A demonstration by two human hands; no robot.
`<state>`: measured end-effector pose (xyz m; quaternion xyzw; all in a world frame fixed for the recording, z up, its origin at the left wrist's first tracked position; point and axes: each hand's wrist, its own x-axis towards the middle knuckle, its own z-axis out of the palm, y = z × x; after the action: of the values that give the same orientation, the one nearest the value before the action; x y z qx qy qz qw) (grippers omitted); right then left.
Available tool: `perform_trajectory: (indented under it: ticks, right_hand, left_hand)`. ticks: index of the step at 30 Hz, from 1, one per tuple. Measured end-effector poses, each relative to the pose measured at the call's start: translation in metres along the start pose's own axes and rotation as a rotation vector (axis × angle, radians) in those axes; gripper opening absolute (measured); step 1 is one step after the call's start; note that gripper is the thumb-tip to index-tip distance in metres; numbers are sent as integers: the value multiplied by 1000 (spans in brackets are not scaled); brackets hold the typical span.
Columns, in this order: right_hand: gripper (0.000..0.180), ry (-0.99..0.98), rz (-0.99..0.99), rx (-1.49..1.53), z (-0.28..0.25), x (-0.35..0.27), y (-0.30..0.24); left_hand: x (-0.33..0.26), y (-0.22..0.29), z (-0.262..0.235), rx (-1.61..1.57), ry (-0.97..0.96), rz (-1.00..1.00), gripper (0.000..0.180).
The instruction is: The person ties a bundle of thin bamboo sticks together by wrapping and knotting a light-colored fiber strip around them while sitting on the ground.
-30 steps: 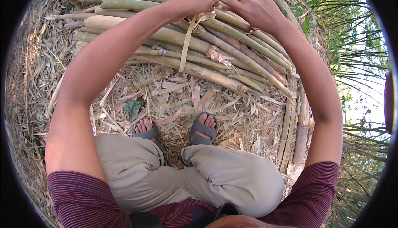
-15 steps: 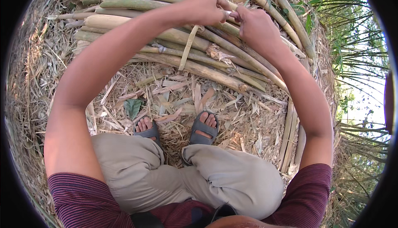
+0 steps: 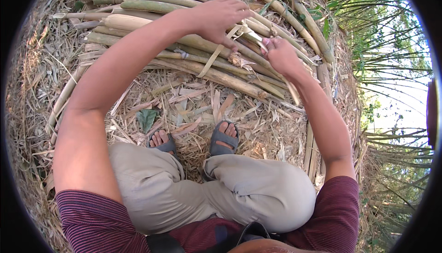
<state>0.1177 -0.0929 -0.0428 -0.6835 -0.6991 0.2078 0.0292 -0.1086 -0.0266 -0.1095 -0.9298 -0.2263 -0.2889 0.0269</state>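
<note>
A bundle of cut bamboo poles [image 3: 152,6] lies across the ground in front of me. A flat, pale bamboo strip [image 3: 214,61] passes over the bundle, its loose tail hanging on the near side. My left hand [image 3: 220,20] is over the poles beside this strip, fingers apart and thumb stretched down toward the bundle; I cannot tell whether it presses on them. To its right, my right hand [image 3: 282,57] is closed, with a pale length of the strip [image 3: 251,34] running to its fingertips. Part of the strip between the hands is twisted.
Dry bamboo shavings and leaves cover the ground, with one green leaf [image 3: 146,120] near my sandalled feet [image 3: 224,138]. More poles [image 3: 304,16] lie at the far right, and split lengths [image 3: 311,149] rest beside my right knee. Green stalks [image 3: 386,64] stand beyond on the right.
My hands were together above the bundle and have now parted. The left one has opened and spread over the poles; the right has moved down and slightly right, holding the strip.
</note>
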Motion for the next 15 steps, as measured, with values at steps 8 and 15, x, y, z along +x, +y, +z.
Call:
perform_trajectory:
  ticks: [8,15]
  right_hand:
    - [32,-349,450,1116,48,-52,3]
    - [33,-325,500,862,31,-49,-5]
  left_hand:
    - [7,72,25,-130,-113,177,66]
    - [45,19,-19,-427,35,-267,64]
